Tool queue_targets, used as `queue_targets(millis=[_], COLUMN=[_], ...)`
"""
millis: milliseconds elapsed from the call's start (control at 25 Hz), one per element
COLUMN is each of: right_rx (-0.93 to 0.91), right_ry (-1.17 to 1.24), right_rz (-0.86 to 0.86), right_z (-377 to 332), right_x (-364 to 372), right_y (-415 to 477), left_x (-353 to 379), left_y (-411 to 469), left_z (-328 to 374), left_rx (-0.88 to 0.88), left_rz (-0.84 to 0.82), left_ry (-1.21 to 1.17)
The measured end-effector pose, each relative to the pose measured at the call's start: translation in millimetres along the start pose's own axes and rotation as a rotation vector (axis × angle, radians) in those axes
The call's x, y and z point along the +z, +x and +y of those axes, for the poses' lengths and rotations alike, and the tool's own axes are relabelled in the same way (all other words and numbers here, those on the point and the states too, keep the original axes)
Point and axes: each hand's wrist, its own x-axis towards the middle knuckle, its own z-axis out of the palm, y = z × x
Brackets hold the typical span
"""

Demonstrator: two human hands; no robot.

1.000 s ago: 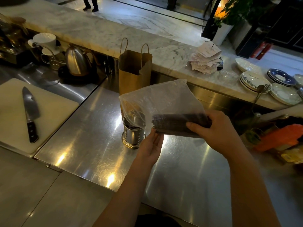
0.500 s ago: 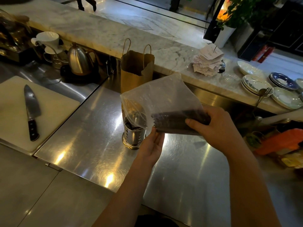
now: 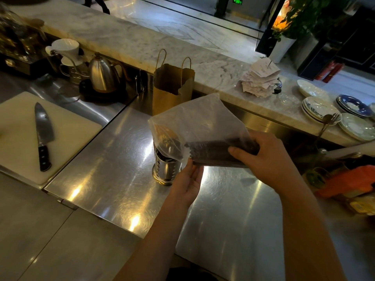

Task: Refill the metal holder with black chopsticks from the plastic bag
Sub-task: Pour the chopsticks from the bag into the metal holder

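Almost no change vs 1 s ago: right hand (image 3: 269, 159) still grips chopsticks (image 3: 213, 152) through plastic bag (image 3: 198, 120); left hand (image 3: 187, 179), fingers relaxed, stays under bundle end. Metal holder (image 3: 165, 169) not yet refilled.

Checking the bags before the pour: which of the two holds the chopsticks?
The clear plastic bag, gripped by the right hand, shows the black chopsticks through it. The brown paper bag stands behind, untouched.

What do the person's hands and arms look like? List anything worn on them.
Both forearms are bare as far as the frame shows: no sleeves or cuffs appear. The left hand and right hand wear no gloves, and no watch, ring or bracelet can be seen. Dim light hides finer details such as nails.
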Motion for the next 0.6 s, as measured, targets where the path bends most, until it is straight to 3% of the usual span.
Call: queue_targets(millis=[600], right_rx=[-0.044], right_ry=[-0.097], right_rz=[0.021], right_z=[-3.8], right_x=[1.1], right_y=[6.7], left_x=[2.3], left_y=[3.4], left_z=[2.2], left_rx=[0.002], left_rz=[-0.015], left_ry=[-0.027])
